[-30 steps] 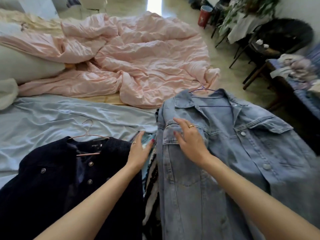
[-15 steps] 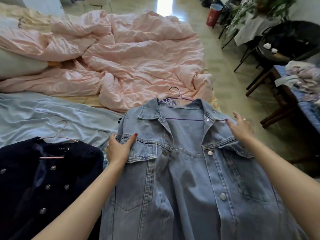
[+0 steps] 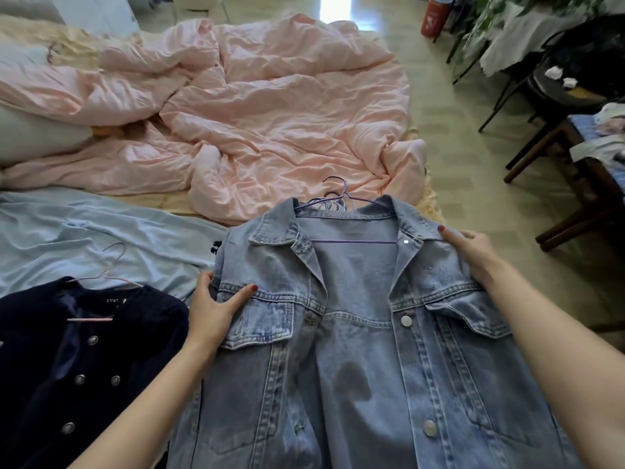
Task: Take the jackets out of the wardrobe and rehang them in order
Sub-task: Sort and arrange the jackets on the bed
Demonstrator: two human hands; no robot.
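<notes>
A light blue denim jacket lies front-up and unbuttoned on the bed, hung on a purple wire hanger whose hook pokes out above the collar. My left hand grips the jacket's left shoulder seam, thumb on the chest pocket flap. My right hand holds the right shoulder by the collar. To the left lies a dark navy jacket with metal buttons on a pink hanger. The wardrobe is out of view.
A crumpled pink duvet covers the far half of the bed, and a pale blue sheet lies under the jackets. At right stand dark wooden chairs, a plant and a red bin on the tiled floor.
Both hands moved from the middle of the denim jacket out to its shoulders. The jacket now lies squarer and more centred in view; the navy jacket has slid left in view.
</notes>
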